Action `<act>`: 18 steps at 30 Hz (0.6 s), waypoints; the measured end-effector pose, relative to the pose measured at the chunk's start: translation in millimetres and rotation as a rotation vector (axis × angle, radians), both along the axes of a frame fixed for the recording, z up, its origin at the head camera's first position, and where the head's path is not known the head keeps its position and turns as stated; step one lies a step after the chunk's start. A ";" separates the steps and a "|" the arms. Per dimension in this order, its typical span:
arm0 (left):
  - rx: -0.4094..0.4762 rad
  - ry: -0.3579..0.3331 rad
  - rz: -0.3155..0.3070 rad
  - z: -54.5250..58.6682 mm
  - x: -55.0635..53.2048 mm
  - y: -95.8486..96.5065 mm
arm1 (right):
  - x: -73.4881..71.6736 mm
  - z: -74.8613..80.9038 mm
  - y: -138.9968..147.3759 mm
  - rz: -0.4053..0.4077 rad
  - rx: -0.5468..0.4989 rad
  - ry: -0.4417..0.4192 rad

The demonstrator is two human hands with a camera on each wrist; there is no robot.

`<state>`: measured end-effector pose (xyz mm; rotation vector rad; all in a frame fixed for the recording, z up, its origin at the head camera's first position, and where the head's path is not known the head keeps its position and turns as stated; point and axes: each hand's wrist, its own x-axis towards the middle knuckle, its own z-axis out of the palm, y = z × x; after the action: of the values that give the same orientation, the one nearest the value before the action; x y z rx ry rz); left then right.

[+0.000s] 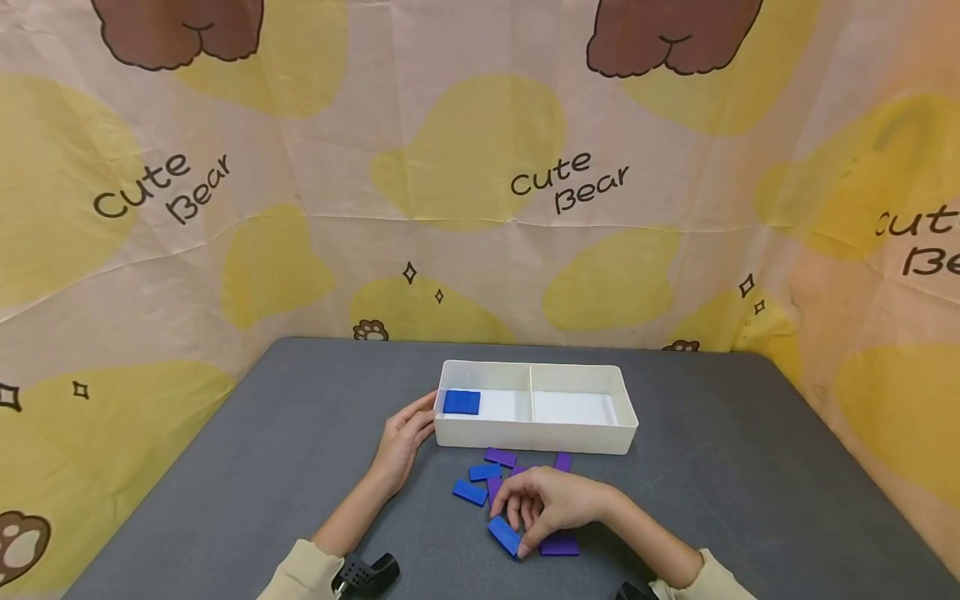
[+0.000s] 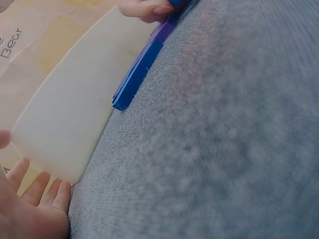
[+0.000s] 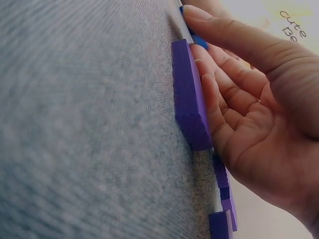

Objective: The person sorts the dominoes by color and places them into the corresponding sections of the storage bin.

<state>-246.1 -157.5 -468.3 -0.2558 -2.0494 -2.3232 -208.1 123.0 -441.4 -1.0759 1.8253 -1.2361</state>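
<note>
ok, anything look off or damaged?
No visible damage. Only oddity: loose blue blocks and purple blocks lie at mixed angles outside the white tray, while the blue ones inside line up neatly.

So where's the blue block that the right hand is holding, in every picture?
Head: the blue block is low down, just right of the middle.
Left wrist: only a bit peeks in at the top edge, near the middle.
Right wrist: near the top, right of middle, partly hidden.
Shared landmark: the right hand, in all three.
</note>
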 end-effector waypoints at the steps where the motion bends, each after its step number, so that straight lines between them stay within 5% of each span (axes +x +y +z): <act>1: 0.001 0.000 0.000 -0.1 -0.1 0.1 | 0.0 0.3 -0.3 -0.003 -0.003 0.000; 18: -0.002 0.003 0.002 -1.4 -1.8 0.1 | -1.8 12.4 0.6 -0.090 -0.037 -0.016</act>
<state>-247.9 -157.4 -469.7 -0.2565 -2.0503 -2.3182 -209.9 123.5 -429.0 -1.0105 1.8635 -1.3319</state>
